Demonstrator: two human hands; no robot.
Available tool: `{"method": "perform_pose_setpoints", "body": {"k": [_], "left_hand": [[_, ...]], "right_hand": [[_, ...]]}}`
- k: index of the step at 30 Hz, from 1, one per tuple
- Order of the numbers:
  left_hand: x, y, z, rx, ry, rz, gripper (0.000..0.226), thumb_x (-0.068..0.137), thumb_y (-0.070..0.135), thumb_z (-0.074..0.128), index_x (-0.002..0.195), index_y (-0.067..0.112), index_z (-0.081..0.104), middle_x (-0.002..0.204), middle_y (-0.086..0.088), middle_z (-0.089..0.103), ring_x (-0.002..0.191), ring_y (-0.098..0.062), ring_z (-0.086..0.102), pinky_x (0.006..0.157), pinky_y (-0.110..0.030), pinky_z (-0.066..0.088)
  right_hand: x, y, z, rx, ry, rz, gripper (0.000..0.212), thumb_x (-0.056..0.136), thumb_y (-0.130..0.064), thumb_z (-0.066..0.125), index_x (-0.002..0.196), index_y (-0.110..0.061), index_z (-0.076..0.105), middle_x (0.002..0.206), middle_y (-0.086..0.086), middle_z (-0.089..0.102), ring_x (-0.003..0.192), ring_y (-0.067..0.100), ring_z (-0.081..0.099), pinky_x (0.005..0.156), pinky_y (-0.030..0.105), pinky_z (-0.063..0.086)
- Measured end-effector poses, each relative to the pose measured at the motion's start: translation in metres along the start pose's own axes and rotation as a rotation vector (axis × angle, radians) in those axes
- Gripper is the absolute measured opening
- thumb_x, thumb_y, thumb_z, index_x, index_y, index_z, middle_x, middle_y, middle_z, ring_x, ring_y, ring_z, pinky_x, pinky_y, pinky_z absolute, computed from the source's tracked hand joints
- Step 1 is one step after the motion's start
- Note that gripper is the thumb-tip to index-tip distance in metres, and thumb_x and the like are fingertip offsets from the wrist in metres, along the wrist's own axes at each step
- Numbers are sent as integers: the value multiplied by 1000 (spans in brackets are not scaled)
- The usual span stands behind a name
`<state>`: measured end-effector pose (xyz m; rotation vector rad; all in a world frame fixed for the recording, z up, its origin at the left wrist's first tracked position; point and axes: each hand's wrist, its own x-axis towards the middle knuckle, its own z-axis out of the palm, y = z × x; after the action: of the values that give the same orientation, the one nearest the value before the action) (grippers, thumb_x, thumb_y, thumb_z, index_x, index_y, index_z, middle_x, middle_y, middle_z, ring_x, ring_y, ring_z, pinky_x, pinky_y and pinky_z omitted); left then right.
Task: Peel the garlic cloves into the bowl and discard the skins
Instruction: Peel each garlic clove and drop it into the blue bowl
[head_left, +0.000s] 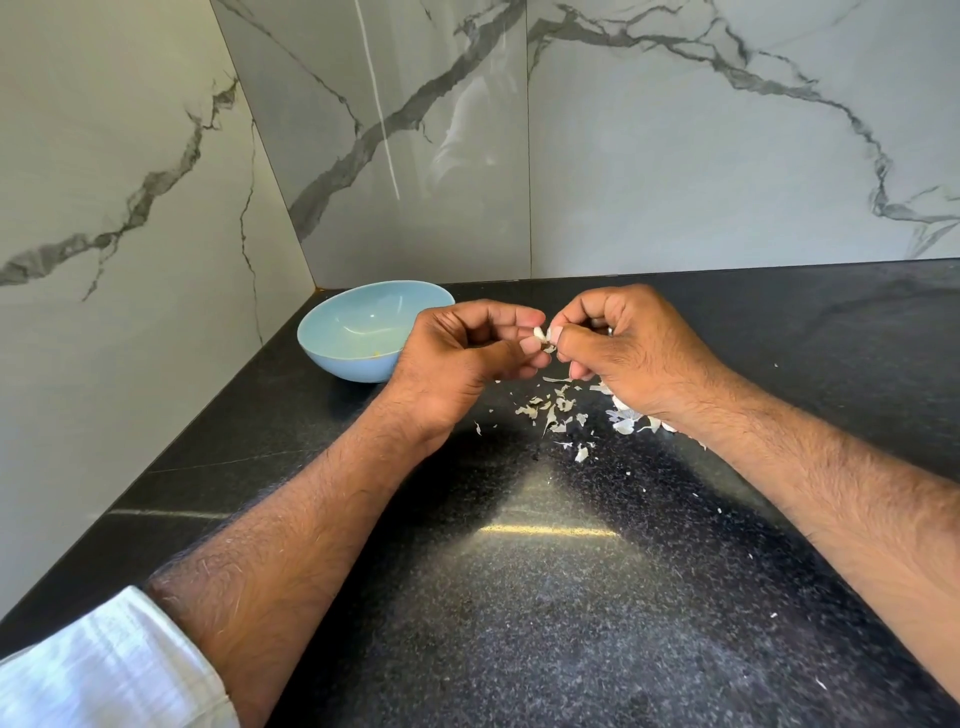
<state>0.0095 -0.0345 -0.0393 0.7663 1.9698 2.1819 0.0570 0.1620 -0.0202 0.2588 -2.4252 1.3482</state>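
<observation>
Head cam has the garlic clove dead centre of frame, pinched between left hand and right hand, each grip clamped on it. I'd say mid-peel. Skins litter the desk just below. Next it needs stripping clean, then dropping in the blue bowl, centre-left.
</observation>
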Motion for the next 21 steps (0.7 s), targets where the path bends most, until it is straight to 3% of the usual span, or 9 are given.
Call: {"method": "perform_pose_setpoints", "body": {"k": [6, 13, 16, 18, 21], "left_hand": [[0, 1, 1, -18, 33, -28, 11, 91, -4, 76, 100, 3, 77, 91, -19, 79, 85, -28, 78, 83, -39, 66], [0, 6, 1, -89, 53, -58, 24, 89, -9, 75, 110, -1, 67, 91, -17, 76, 83, -29, 77, 80, -39, 66], [-1, 9, 1, -102, 68, -69, 26, 88, -8, 76, 111, -2, 66, 94, -20, 76, 83, -28, 77, 77, -36, 66], [-1, 10, 1, -106, 78, -72, 27, 88, -8, 77, 112, -2, 66, 97, -22, 76, 83, -28, 77, 76, -36, 66], [0, 9, 1, -92, 91, -71, 27, 87, -8, 78, 111, 1, 67, 96, -18, 78, 83, -28, 77, 77, -38, 65]], "right_hand": [[-1, -1, -1, -12, -5, -8, 11, 96, -13, 70, 87, -17, 76, 74, 1, 75, 59, 7, 71, 65, 38, 63], [-1, -1, -1, -20, 4, 12, 9, 94, -15, 72, 87, -17, 76, 72, -1, 75, 60, 8, 72, 69, 44, 64], [1, 3, -4, -87, 75, 56, 6, 87, -18, 78, 83, -20, 76, 71, 1, 76, 63, 17, 75, 68, 47, 66], [2, 6, -7, -160, 108, 83, 12, 79, -14, 85, 80, -19, 75, 72, 1, 74, 66, 24, 75, 67, 43, 66], [3, 7, -9, -200, 11, 67, 23, 76, -5, 88, 84, -23, 76, 80, -5, 75, 70, 15, 72, 66, 28, 63]]}}
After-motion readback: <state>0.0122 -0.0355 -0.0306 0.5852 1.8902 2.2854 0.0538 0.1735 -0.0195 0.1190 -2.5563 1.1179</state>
